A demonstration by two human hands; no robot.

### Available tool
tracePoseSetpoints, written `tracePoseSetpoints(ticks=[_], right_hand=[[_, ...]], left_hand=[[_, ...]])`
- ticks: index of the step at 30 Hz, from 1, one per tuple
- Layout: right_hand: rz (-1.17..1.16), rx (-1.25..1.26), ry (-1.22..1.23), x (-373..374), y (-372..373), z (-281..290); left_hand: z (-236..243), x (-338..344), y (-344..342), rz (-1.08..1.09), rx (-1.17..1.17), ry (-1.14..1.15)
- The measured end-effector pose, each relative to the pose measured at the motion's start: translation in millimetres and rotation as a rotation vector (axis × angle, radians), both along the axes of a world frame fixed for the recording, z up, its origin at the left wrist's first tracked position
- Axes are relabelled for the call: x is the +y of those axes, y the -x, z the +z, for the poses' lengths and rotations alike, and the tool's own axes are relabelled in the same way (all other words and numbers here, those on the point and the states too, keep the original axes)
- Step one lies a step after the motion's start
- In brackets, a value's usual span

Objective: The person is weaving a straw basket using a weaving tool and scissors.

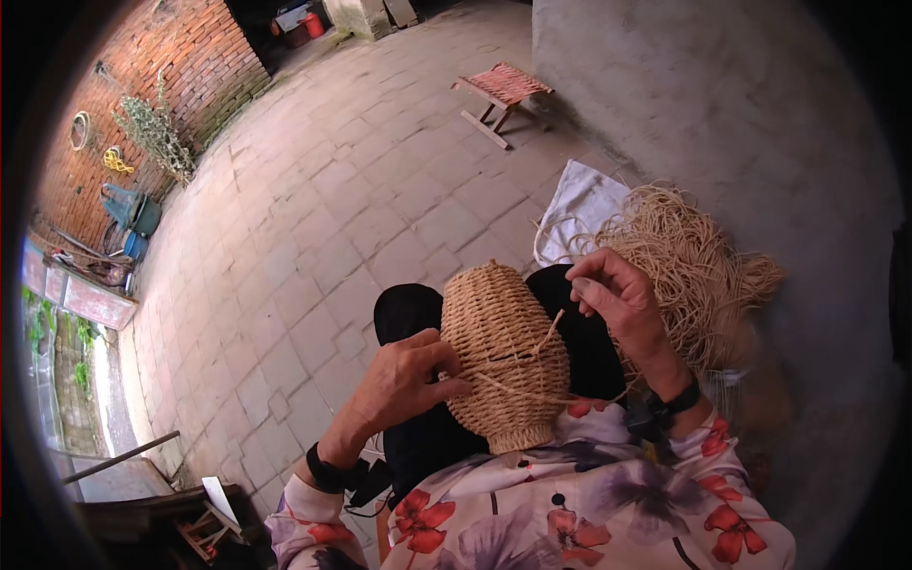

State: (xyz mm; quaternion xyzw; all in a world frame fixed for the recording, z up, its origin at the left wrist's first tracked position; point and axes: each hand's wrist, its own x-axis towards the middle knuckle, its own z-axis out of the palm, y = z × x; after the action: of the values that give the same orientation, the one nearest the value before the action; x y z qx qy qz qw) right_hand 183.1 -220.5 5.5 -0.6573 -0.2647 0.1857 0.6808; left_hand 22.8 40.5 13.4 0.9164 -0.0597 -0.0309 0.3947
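A woven straw-coloured basket, narrower at both ends, lies on my lap with its narrow rim toward my body. My left hand grips its left side, thumb on the weave and fingers bent against the wall. One loose cord crosses the lower part of the basket from near my left thumb toward the right. A short cord end sticks up from the weave on the right. My right hand is raised beyond the basket's right side, apart from it, fingers curled and thumb against them. Whether a strand is between them cannot be made out.
A big tangled heap of cord lies to my right, partly over a white cloth sack. A folding stool with a reddish woven seat stands ahead by the grey wall. Buckets and a leafy plant line the brick wall at left.
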Motion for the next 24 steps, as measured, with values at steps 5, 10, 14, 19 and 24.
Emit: tracePoseSetpoints(ticks=[5, 10, 14, 19, 24], right_hand=[[0.002, 0.017, 0.037, -4.4, 4.5, -0.8], [-0.001, 0.014, 0.021, 0.9, 7.0, 7.0], [0.048, 0.016, 0.022, 8.7, 5.0, 12.7], [0.066, 0.041, 0.002, 7.3, 4.7, 8.4], [0.137, -0.045, 0.064, 1.2, 0.1, 10.9]], left_hand=[[-7.9, 1.5, 1.7, -0.018, -0.045, 0.042], [11.6, 2.9, -1.1, 0.111, 0.037, 0.172], [17.6, 3.1, -4.2, 0.046, -0.061, 0.143], [13.9, 5.6, 0.7, 0.045, 0.031, 0.096], [8.5, 6.1, 3.1, 0.063, 0.065, 0.128]])
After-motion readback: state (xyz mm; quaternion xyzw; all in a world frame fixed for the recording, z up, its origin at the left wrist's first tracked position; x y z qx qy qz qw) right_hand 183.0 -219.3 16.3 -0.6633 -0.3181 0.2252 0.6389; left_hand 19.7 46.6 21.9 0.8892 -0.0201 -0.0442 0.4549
